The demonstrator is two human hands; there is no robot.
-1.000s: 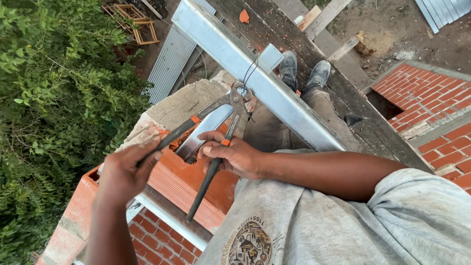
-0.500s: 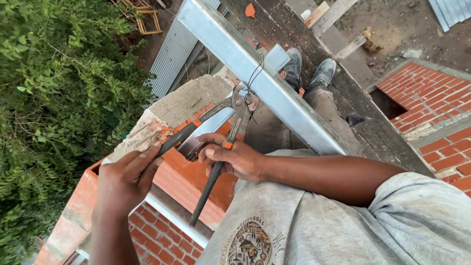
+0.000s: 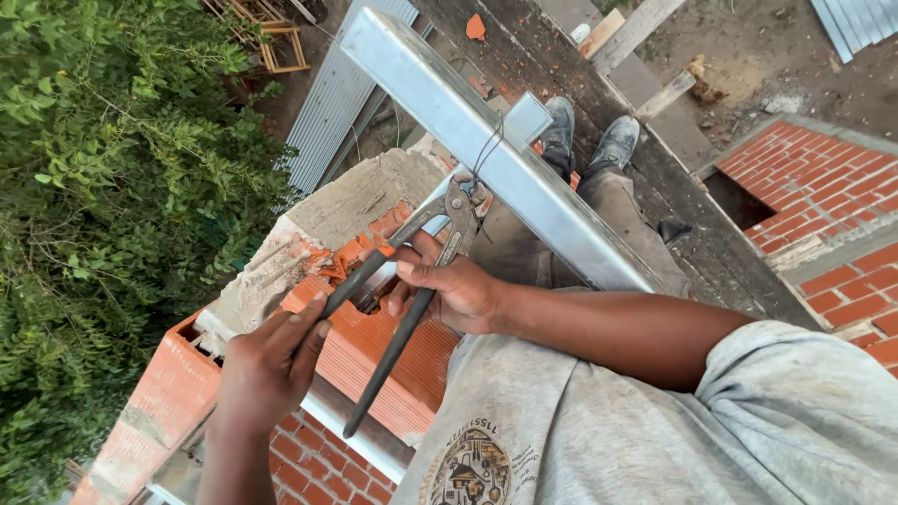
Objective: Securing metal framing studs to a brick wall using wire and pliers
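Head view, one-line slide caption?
Right hand and left hand work pincers on tie wire around a metal beam.

An outdoor building site, seen from the top of an unfinished brick wall.

Raw red brick wall with rough mortar on top carries a long galvanised steel beam. Below the wall lie corrugated metal sheets, loose timber planks and bare dirt; beside the wall grows dense green foliage.
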